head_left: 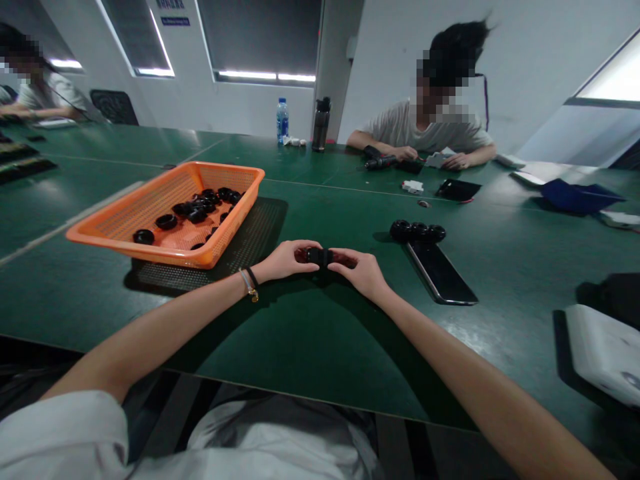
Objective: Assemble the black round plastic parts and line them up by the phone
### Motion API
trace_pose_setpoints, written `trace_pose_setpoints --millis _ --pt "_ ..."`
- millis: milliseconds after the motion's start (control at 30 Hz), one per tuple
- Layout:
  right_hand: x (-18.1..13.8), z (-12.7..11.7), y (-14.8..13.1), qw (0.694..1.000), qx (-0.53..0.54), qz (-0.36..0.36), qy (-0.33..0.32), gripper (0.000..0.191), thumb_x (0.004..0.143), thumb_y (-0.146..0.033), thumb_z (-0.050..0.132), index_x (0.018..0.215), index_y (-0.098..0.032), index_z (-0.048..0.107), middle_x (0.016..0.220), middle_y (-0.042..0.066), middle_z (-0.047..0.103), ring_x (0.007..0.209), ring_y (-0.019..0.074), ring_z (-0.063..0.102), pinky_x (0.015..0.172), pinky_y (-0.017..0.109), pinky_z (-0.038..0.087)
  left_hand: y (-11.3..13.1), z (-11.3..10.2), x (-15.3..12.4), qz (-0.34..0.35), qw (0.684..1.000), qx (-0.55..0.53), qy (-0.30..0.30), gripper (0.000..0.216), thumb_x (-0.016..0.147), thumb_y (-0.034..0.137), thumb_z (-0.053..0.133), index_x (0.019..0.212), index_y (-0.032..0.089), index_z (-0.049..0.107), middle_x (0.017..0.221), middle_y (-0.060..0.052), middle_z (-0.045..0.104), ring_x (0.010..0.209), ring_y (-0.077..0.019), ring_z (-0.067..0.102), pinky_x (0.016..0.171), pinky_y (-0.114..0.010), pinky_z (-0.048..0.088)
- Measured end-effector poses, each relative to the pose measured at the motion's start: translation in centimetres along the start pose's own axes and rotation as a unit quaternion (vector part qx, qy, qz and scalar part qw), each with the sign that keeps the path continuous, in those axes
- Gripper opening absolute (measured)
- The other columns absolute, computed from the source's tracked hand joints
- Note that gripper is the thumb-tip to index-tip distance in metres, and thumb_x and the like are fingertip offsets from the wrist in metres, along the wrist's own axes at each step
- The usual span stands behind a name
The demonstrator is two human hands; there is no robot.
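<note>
Between my two hands, just above the green table, is a small black part [320, 257] whose exact kind I cannot make out. The thumb and fingers of my left hand [289, 260] grip its left end. From the other side, my right hand [361, 268] grips its right end the same way. The fingers partly cover the part. To the left stands an orange plastic basket [200, 257] with several round black parts [197, 207] lying loose in it. A short row of similar black round parts [418, 231] lies on the table to the right of my hands.
A dark-screened phone [443, 273] lies by the row of parts. Farther right are a white device [605, 350] and a blue tray [580, 195]. Across the green table [320, 333], a person [425, 127] handles small pieces near a bottle [283, 121] and a dark flask [321, 125].
</note>
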State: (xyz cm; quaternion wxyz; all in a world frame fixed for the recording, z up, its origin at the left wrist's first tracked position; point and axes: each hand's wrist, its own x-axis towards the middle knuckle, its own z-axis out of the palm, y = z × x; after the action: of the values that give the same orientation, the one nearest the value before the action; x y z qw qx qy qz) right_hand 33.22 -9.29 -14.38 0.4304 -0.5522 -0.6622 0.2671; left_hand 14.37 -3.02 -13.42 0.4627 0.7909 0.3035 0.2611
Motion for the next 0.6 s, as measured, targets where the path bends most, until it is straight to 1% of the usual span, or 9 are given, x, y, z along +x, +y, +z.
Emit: trace_pose_setpoints --millis 133,233,433,600 --pt "0.10 -0.27 0.34 0.999 0.012 -0.028 -0.032 0.039 0.063 -0.018 0.068 0.102 -0.021 0.066 0.090 0.003 0.070 0.077 0.0172 0.065 0.071 0.031 0.053 0.18 -0.04 0.02 -0.002 1.000 -0.011 -0.008 0.045 0.062 0.022 0.069 0.105 0.011 0.058 0.090 -0.005 0.064 0.074 -0.0121 0.059 0.071 -0.024 0.048" --pt "0.10 -0.30 0.32 0.999 -0.002 -0.042 -0.022 0.036 0.064 -0.018 0.067 0.100 -0.020 0.066 0.092 0.004 0.068 0.080 0.0170 0.064 0.072 0.031 0.052 0.32 -0.04 0.02 -0.007 1.000 -0.020 -0.010 0.045 0.061 0.020 0.069 0.104 0.011 0.057 0.089 -0.004 0.064 0.074 -0.0118 0.059 0.071 -0.024 0.047" --pt "-0.12 -0.12 -0.39 1.000 -0.003 -0.014 -0.011 0.038 0.064 -0.016 0.067 0.101 -0.019 0.064 0.084 0.003 0.070 0.077 0.0171 0.065 0.076 0.033 0.052 0.41 -0.09 -0.06 -0.005 1.000 -0.007 -0.009 0.045 0.062 0.022 0.069 0.104 0.011 0.058 0.087 -0.004 0.064 0.072 -0.0114 0.058 0.070 -0.024 0.047" --pt "-0.14 -0.18 -0.59 1.000 -0.001 -0.014 -0.012 0.033 0.064 -0.016 0.067 0.097 -0.020 0.065 0.082 0.002 0.070 0.076 0.0172 0.066 0.076 0.034 0.053 0.42 -0.11 -0.09 -0.003 1.000 -0.001 -0.010 0.045 0.062 0.023 0.068 0.104 0.011 0.057 0.089 -0.004 0.064 0.072 -0.0115 0.058 0.070 -0.025 0.048"
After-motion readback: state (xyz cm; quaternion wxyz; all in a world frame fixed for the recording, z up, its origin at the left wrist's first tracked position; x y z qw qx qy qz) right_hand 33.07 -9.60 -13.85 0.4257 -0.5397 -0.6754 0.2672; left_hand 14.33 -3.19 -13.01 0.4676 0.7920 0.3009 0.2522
